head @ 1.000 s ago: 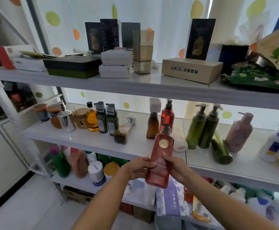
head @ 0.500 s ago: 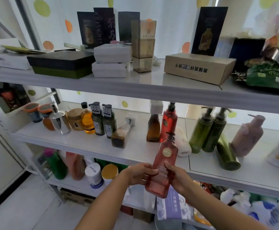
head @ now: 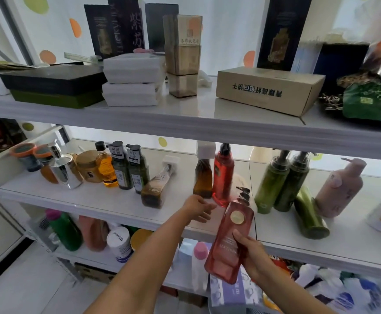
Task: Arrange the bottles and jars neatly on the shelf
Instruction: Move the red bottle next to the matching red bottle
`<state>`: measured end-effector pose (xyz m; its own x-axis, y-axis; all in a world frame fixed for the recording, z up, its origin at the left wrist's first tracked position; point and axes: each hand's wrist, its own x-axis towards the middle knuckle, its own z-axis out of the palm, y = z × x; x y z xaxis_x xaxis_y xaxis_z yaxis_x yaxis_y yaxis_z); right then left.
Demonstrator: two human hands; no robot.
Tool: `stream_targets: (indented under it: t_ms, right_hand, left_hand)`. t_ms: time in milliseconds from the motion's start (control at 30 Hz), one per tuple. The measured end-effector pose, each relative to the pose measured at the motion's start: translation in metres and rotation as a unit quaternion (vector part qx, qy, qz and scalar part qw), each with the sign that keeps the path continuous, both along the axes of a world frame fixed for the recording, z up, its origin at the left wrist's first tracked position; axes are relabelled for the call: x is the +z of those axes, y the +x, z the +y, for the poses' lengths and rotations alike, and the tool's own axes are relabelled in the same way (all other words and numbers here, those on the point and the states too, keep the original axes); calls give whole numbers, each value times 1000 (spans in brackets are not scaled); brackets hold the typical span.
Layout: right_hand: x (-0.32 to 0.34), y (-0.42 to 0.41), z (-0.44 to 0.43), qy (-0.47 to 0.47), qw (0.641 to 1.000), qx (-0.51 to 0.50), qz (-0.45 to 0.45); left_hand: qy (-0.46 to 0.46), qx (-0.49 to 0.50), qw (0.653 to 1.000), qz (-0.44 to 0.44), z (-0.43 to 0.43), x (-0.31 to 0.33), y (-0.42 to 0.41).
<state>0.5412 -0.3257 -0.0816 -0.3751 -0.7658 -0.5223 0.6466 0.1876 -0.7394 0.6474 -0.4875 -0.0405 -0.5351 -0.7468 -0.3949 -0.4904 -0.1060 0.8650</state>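
Right hand point(head: 251, 253) grasps pink pump bottle point(head: 230, 241) by its lower body, bottle tilted, pump toward 1 o'clock, held in front of middle shelf point(head: 108, 200) edge. Left hand point(head: 198, 208) empty, fingers loosely spread, over shelf at 10 o'clock from bottle, near red bottle point(head: 223, 175) and brown bottle point(head: 203, 180).

A white shelf point(head: 108, 201) carries upright bottles point(head: 126, 168), a jar point(head: 87, 166) and one fallen green bottle point(head: 309, 214).
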Motion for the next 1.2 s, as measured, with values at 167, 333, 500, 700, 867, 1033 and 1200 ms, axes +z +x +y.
stream_targets:
  t_ms: [167,333,500,700,867,1033,1200]
  right_hand:
    - [15,-2,-17,29,997,-59,32]
    - [36,-16,-41,37,992,-107,58]
    - [50,-27,-59,46,986,-146,72]
    - [59,-32,-70,71,983,-152,77]
    - [65,-33,-72,84,982,-145,82]
    - [71,-30,-72,85,983,-140,80]
    - [72,-32,-71,98,982,-136,83]
  left_hand:
    - [-155,136,977,-52,-21,4,-17]
    - [-172,143,974,-46,-39,12,-33]
    - [-166,171,969,-57,-52,6,-48]
    - [-143,203,968,-27,-59,-3,-60]
    - [-204,170,962,-64,-59,-5,-59]
    - [-236,148,954,-106,-60,-1,-48]
    - [-240,159,952,-103,-62,0,-35]
